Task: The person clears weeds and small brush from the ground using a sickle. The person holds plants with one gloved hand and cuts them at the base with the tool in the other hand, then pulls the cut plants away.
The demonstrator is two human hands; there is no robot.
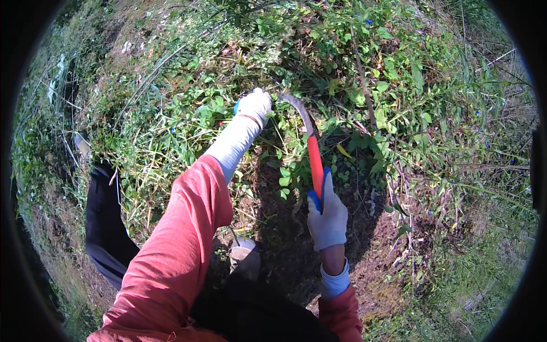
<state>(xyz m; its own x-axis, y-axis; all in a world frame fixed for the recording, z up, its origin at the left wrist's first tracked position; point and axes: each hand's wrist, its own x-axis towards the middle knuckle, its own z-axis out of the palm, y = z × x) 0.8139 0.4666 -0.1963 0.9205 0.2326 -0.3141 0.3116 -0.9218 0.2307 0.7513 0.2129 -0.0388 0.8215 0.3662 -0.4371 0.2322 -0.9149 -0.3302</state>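
My right hand point(328, 216), in a white work glove with blue fingertips, grips the orange-red handle of a sickle point(315, 166). The sickle's curved metal blade points up and bends left, its tip close to my left hand. My left hand point(255, 106), gloved the same way, is reached forward into low leafy vines point(213, 109). Its fingers are curled and partly turned away; whether stems are held in them cannot be told. Cut or bent stalks and leaves lie around and below it.
My boot point(245, 258) stands on bare soil below; my other leg, in black, is bent at the left with its shoe among weeds point(82, 143). A thin woody stem point(363, 81) rises right of the blade. Dry stalks and tall grass cover the right side.
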